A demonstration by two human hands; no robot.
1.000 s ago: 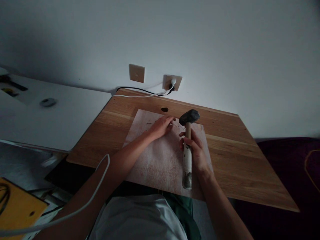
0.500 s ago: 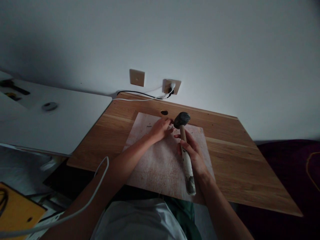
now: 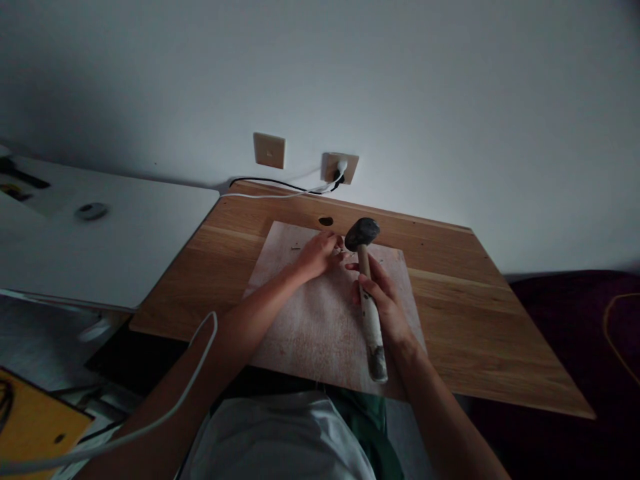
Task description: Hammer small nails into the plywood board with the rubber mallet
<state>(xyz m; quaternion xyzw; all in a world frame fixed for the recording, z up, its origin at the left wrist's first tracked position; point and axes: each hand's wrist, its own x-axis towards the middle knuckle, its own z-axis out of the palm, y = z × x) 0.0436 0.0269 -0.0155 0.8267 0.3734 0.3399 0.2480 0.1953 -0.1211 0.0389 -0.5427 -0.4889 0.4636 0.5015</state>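
Two hands work over a board (image 3: 310,333) on a table (image 3: 475,333). Right hand (image 3: 384,303) is clamped round the hammer (image 3: 374,343) handle, with the head just above the board's far edge. Left hand (image 3: 316,255), fingertips pinched together, rests beside the head. Socket (image 3: 340,167) on the wall behind.

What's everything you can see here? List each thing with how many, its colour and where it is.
hammer: one, dark head, pale handle, over the board.
board: one, pale pinkish, flat on the wooden desk.
wooden desk: one, brown, against the wall.
white table: one, left of the wooden desk.
wall plates: two, beige, above the desk; the right one has plugs in it.
cables: one black, one white, from the right plate along the desk's back edge.
white cord: one, across the left forearm.
yellow panel: one, bottom left.
left hand: fingertips on the board beside the hammer head.
right hand: closed round the hammer handle.
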